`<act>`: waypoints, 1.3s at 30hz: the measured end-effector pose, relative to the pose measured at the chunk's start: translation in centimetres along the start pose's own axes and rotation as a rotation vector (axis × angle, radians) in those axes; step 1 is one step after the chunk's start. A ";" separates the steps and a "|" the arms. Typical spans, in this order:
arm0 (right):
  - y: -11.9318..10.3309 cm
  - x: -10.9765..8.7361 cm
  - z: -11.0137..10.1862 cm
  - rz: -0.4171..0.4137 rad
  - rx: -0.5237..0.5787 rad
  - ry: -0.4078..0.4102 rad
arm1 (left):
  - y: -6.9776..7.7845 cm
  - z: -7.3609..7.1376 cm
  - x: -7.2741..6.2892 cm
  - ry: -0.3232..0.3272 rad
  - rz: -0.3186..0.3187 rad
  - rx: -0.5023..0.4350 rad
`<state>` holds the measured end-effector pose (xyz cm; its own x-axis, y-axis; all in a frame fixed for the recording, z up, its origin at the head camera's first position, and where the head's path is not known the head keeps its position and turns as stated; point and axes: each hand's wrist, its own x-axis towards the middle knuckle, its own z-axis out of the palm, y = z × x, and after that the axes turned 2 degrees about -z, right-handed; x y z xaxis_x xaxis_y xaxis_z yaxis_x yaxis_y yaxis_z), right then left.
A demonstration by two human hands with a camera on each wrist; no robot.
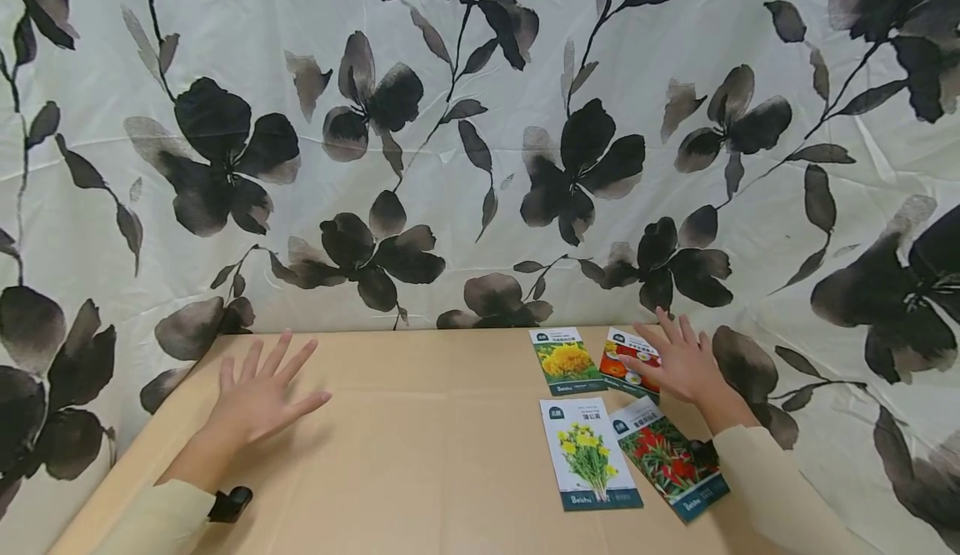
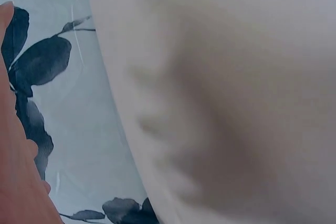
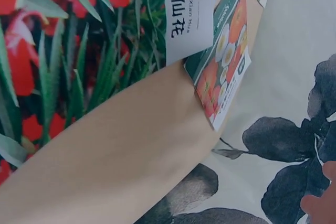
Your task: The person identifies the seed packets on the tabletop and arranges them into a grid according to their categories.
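Observation:
Four seed packets lie on the right part of the tan table. One with yellow marigolds point(image 1: 566, 362) is at the back, beside a packet of red and white flowers point(image 1: 617, 355). In front are a white packet with yellow blooms point(image 1: 588, 455) and a tilted packet with red flowers point(image 1: 673, 459), which looms large in the right wrist view. My right hand point(image 1: 684, 363) hovers with spread fingers over the back right packet, partly covering it. On the far side, my left hand point(image 1: 258, 397) is spread above bare tabletop, casting a shadow.
The tan table point(image 1: 420, 438) ends at a back edge against a white cloth point(image 1: 480, 205) printed with dark flowers. The cloth also runs down both sides of the table. A dark wrist camera point(image 1: 230, 505) sits at the left sleeve.

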<state>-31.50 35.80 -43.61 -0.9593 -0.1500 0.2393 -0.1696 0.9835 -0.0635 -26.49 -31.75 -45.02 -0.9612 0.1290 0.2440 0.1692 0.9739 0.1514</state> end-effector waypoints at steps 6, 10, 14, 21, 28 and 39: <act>-0.4 -0.3 0.5 -0.043 -0.036 0.031 | 1.2 0.5 -0.3 0.021 0.004 -0.005; -0.4 -0.7 1.2 -0.067 -0.029 0.057 | 2.1 1.0 -0.6 0.030 0.002 -0.005; -0.6 -1.3 1.8 -0.076 -0.001 0.068 | 3.1 1.5 -0.9 0.038 0.010 -0.007; -1.1 -2.1 2.1 -0.069 0.014 0.053 | 5.0 2.0 -1.1 0.050 0.022 -0.028; -1.1 -2.8 2.6 -0.078 0.019 0.031 | 6.9 2.8 -1.3 0.035 0.025 -0.031; -1.2 -3.7 2.9 -0.140 0.090 0.005 | 10.9 3.7 -1.7 0.063 0.049 -0.061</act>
<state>-28.38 34.88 -47.26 -0.9238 -0.2837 0.2571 -0.3209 0.9400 -0.1159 -23.87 -20.70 -47.32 -0.9362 0.1620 0.3120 0.2300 0.9534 0.1951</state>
